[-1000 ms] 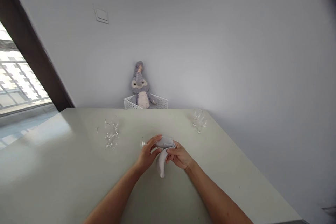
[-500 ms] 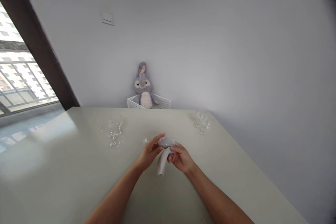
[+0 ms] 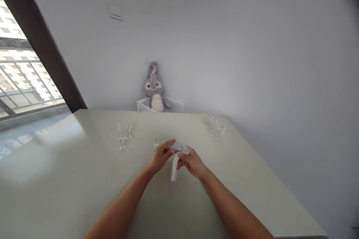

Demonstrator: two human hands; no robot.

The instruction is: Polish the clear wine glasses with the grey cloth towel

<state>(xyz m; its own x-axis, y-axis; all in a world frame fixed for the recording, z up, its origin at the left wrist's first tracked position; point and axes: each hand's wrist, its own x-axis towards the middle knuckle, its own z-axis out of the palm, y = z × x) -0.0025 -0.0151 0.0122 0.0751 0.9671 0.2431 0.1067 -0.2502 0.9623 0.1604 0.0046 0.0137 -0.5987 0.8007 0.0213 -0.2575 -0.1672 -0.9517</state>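
Over the middle of the table, my left hand is closed on the left side of a clear glass cup, which lies tilted on its side. My right hand grips a white cloth and presses it against the right side of the cup. The cloth's loose end hangs down between my hands. Part of the cup is covered by my fingers and the cloth. Just beyond my left hand, a small clear glass item shows on the table, too faint to make out fully.
Several clear glass cups stand in a group on the left of the pale table, and another group is at the far right. Behind the table's far edge, a grey plush toy sits in a white basket by the wall.
The cloth has shifted slightly on the cup, and its hanging end has swung a little. Both hands keep their grip. The whole view has moved slightly.
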